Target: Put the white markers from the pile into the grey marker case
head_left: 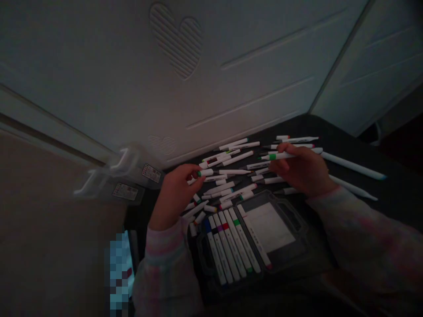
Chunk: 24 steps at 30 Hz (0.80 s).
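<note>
My left hand (176, 191) pinches a white marker cap (206, 173) with a green end, over a scatter of loose markers. In my right hand (302, 169) is an uncapped marker (284, 156) with a green band, its green tip pointing left toward the cap. Cap and marker are apart. Below the hands lies an open clear plastic case (299, 215). Several white markers (231, 246) with coloured bands line its left half. One marker with a red end (257, 240) rests near the hinge, beside a white sheet (269, 226) in the other half.
Many white markers and loose caps (200, 217) cover the dark table (396, 193). Two clear cases with handles (124, 187) stand at the left. A white panel with a heart relief (178, 42) rises behind. A blurred-out screen (120, 268) is at lower left.
</note>
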Each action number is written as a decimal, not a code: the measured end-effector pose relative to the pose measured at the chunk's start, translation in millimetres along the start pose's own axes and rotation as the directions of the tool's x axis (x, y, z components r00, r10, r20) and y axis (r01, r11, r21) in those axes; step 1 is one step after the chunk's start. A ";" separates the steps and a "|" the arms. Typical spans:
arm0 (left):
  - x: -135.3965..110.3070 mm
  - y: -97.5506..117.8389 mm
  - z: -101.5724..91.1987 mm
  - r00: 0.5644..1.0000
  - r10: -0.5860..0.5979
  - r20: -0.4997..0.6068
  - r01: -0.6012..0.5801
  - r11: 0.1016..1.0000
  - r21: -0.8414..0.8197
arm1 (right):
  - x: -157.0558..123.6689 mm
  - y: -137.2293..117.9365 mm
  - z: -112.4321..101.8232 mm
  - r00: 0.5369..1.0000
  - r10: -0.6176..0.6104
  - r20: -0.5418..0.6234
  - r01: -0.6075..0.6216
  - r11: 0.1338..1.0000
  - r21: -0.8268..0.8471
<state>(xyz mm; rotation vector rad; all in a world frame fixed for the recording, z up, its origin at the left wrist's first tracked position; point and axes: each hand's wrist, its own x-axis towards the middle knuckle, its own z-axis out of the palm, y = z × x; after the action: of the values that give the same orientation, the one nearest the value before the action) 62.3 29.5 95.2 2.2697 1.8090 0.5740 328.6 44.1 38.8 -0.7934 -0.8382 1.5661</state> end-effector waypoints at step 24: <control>9.0 -24.7 26.1 0.905 -0.121 0.408 0.023 0.971 0.236 | 1.6 0.8 -3.2 1.000 0.021 -0.007 -0.020 0.999 0.024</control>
<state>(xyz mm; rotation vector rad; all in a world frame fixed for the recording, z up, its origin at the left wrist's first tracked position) 52.5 46.6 63.8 2.2241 1.7941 -0.1433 330.7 45.9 36.4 -0.7916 -0.8070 1.5880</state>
